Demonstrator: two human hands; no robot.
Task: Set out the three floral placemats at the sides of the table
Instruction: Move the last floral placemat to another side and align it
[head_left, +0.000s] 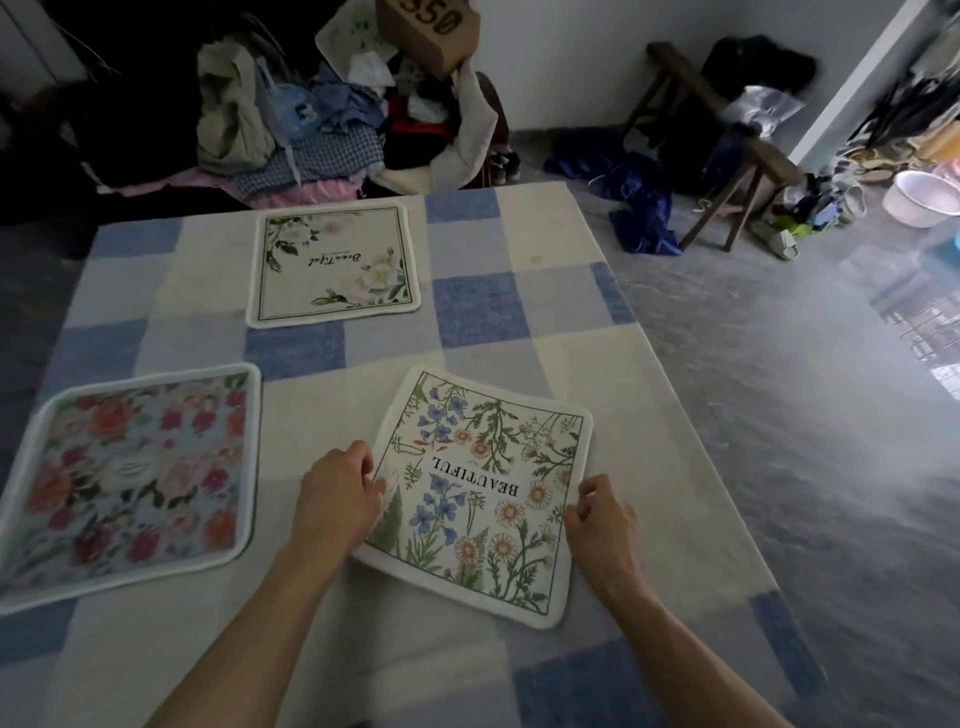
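Observation:
Three floral placemats lie on a table (649, 457) covered with a blue and cream checked cloth. A cream mat with white roses (332, 262) lies flat at the far side. A mat with red and pink flowers on pale blue (135, 478) lies at the left. A wildflower mat printed "BEAUTIFUL" (483, 493) lies askew near the front right. My left hand (337, 493) pinches its left edge, and my right hand (597, 519) pinches its right edge. Its far edge curls slightly.
A heap of clothes (311, 114) with a cardboard box (431, 31) stands behind the table. To the right are blue cloth on the floor (634, 208), a wooden stool (727, 156), a white basin (922, 197) and shoes. The table's right edge runs diagonally beside grey floor.

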